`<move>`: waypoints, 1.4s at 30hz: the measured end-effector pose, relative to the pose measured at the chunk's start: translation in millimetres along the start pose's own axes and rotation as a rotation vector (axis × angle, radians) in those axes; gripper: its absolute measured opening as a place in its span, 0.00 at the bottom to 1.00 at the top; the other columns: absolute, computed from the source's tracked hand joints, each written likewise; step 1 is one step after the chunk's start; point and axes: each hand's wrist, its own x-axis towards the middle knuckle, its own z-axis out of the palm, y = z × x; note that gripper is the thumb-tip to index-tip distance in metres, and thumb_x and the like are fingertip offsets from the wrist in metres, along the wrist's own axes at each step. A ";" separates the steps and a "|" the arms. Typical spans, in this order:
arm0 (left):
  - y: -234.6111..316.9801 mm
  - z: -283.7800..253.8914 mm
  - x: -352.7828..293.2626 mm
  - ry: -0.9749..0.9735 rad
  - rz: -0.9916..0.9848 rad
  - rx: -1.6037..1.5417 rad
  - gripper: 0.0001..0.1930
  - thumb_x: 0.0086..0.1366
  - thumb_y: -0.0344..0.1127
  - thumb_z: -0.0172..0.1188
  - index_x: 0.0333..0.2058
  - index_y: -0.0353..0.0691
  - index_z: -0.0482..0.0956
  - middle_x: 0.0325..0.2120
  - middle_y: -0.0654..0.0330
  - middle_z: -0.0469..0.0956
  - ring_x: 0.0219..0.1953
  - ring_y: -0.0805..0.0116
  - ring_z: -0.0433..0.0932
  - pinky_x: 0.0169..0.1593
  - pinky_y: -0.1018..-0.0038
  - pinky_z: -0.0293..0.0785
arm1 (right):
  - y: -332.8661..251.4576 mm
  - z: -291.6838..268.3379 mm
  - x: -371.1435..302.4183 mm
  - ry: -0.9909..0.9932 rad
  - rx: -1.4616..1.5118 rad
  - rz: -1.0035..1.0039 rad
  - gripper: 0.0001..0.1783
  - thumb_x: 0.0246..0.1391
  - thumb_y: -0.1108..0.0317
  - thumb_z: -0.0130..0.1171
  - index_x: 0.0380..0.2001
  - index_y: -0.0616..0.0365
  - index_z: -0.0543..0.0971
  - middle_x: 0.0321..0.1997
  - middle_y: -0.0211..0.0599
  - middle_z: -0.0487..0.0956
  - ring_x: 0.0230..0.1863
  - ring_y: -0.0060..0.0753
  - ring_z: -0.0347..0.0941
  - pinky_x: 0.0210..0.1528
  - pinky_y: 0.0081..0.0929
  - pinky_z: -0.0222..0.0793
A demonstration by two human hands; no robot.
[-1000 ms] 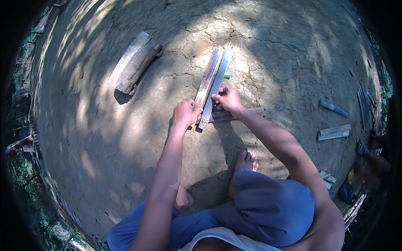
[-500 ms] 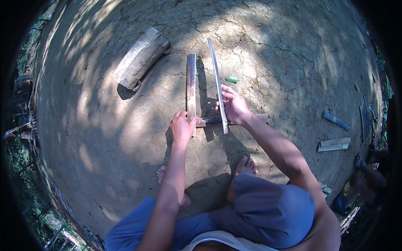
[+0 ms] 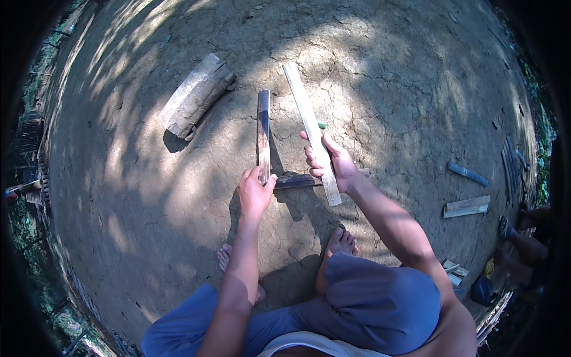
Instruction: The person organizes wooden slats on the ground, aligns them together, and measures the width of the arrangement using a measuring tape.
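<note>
My left hand (image 3: 255,193) is closed on the near end of a dark split-bamboo slat (image 3: 263,128), which points away from me. Between the thumb and fingers of my right hand (image 3: 341,165) is a pale split-bamboo slat (image 3: 304,110), its flat light face turned up and its far end leaning left. Below both hands a dark crosspiece (image 3: 295,181) lies sideways on the ground, partly covered by the pale slat and my right hand. Whether the left slat touches the crosspiece is hidden by my left fingers.
A thick split log (image 3: 197,98) lies on the cracked dirt at the far left. To the right are a bluish strip (image 3: 468,174), pale wood pieces (image 3: 466,206) and several long strips (image 3: 510,169). Another person's leg (image 3: 523,238) shows at the right rim. A green leaf (image 3: 322,124) lies behind the pale slat.
My right hand has turned the pale slat from its narrow edge to its broad pale face. My left hand still grips the dark slat. The whole view has shifted slightly.
</note>
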 end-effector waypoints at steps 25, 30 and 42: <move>-7.2 16.0 -37.8 -0.608 -0.374 -1.099 0.12 0.71 0.27 0.59 0.51 0.30 0.77 0.37 0.56 0.83 0.39 0.67 0.84 0.46 0.73 0.82 | -15.1 -29.8 -11.2 0.460 -1.946 -0.789 0.31 0.60 0.66 0.62 0.67 0.51 0.71 0.71 0.51 0.66 0.73 0.49 0.61 0.73 0.47 0.57; 5.5 56.8 -54.9 -0.545 -0.512 -1.162 0.10 0.73 0.30 0.57 0.50 0.33 0.76 0.38 0.57 0.81 0.41 0.65 0.84 0.48 0.67 0.83 | 27.8 -57.5 -17.6 0.362 -1.731 -0.646 0.30 0.60 0.63 0.62 0.64 0.62 0.71 0.54 0.56 0.77 0.58 0.56 0.73 0.63 0.45 0.67; 24.9 73.6 -53.9 -0.545 -0.485 -1.165 0.09 0.73 0.33 0.59 0.49 0.40 0.77 0.40 0.63 0.82 0.39 0.73 0.82 0.45 0.72 0.79 | 46.2 -54.9 -28.0 0.479 -1.368 -0.388 0.36 0.56 0.62 0.65 0.67 0.60 0.69 0.37 0.52 0.84 0.38 0.47 0.82 0.44 0.40 0.75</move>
